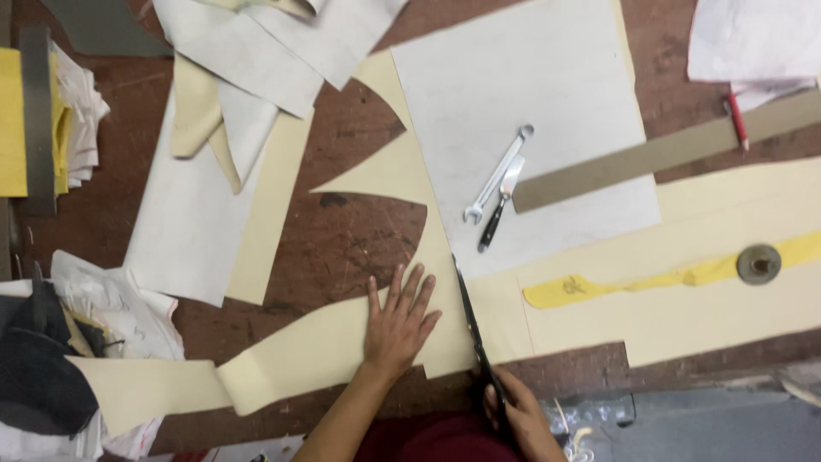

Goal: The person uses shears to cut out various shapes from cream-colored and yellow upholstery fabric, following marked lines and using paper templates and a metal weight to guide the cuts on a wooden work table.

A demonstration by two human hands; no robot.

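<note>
**Cutting cream sheet material with scissors on a cluttered bench**

Looking down from my head camera, I saw my left hand [399,321] lying flat, fingers spread apart, pressing a cream sheet [445,282] onto the brown wooden bench [351,248]. My right hand [522,419] was closed around the handles of black scissors [472,321], whose blades pointed away from me, lying at the sheet's near edge just right of my left hand. As far as I could judge, the cut had only begun: the blades reached a short way into the sheet, and most of its length ahead looked uncut. Curved cream offcuts lay to the left, suggesting some shaping was already done. Farther off, on a pale grey sheet [530,94], rested a metal spanner [499,174] and a black-handled knife [500,205], touching. To the right sat a yellow pattern strip [650,281] under a round metal weight [758,263], beside a brown cardboard strip [667,154] and a red pencil [737,122].
</note>
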